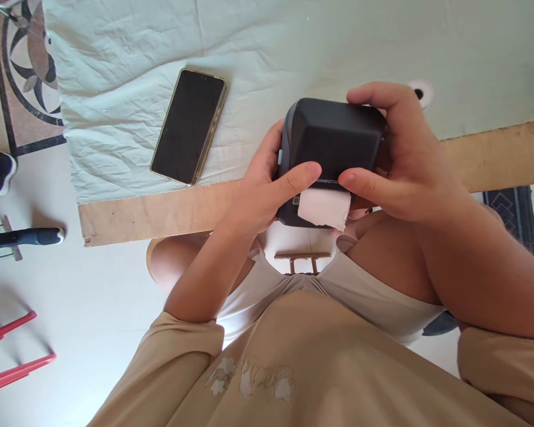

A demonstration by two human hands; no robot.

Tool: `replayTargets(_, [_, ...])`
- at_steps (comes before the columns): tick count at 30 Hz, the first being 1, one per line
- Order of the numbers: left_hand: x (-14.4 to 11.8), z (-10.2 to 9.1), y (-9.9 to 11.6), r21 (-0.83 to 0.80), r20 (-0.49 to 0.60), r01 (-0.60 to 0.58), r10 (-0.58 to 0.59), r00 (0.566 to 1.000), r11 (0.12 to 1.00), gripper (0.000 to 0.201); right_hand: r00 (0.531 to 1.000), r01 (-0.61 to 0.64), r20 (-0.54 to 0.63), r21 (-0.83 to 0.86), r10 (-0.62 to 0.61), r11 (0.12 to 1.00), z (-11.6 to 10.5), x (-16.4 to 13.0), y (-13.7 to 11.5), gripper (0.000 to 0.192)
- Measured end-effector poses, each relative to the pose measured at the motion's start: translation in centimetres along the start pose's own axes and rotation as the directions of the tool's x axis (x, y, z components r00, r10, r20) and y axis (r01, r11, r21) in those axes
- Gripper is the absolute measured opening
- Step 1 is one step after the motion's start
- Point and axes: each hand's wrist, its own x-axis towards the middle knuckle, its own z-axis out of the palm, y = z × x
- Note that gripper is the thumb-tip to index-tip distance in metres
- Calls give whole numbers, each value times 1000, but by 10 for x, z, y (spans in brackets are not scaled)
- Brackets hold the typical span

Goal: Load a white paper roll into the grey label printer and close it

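I hold a small black label printer (333, 139) in both hands above the near edge of the table. My left hand (260, 193) grips its left side, thumb pressed across the front. My right hand (396, 160) wraps over its top and right side, thumb on the front beside the left thumb. A strip of white paper (324, 209) sticks out of the slot just below both thumbs.
A black phone (189, 126) lies face up on the pale cloth (293, 47) covering the wooden table (160, 213). A white paper roll (422, 92) peeks out behind my right hand. Red chair legs (13, 356) and another person's dark-socked feet (0, 172) are on the floor at left.
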Motion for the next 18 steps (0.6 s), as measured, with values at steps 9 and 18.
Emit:
replayTargets(9, [-8,20,8,-35,-120,0,-5,993,999,34,998,57,27,-120,-54,991,-4,0,1,68])
replayTargets(18, [-2,15,5,-118,-82,-33,23,996,993,35,980,140,-82,-352,-179,925,0,-2,-4,53])
